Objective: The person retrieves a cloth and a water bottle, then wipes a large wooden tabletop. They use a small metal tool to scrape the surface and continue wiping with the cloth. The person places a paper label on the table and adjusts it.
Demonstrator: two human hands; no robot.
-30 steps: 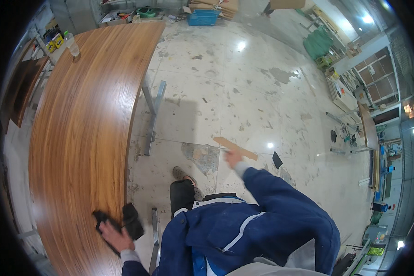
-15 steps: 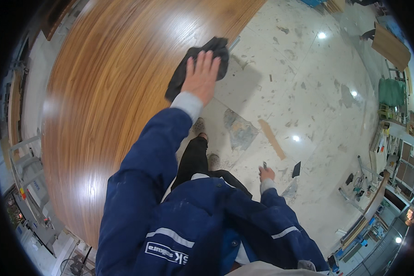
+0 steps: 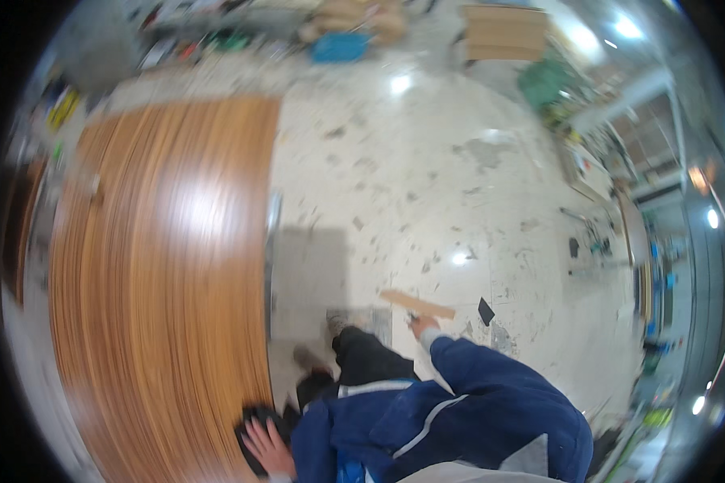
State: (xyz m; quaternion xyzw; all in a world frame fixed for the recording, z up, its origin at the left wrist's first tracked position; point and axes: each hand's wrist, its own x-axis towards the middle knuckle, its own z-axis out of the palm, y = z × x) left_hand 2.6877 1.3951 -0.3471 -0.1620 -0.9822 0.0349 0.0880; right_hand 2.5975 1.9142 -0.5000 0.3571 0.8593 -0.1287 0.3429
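My left hand [image 3: 270,447] lies spread over a crumpled black cloth [image 3: 259,410], at the near right edge of a long wood-grain panel [image 3: 169,290]. Its fingers are stretched out and press the cloth from above. Off to the right of the panel, my right hand [image 3: 424,324] hangs over the floor with its fingers closed. A small dark thing pokes out of that grip, too small and blurred to name. Beneath the right hand, a strip of brown board [image 3: 417,304] lies on the floor.
A black scrap [image 3: 486,311] lies on the stained, pale tiled floor [image 3: 395,209]. At the far side are a blue item [image 3: 340,47] and a brown box-like piece [image 3: 505,34]. Benches and tools line the right. My feet stand close beside the panel.
My view has turned, so the panel's far end now shows. My left hand and the cloth have gone from the panel's upper right edge to its near right edge. My right hand stays closed.
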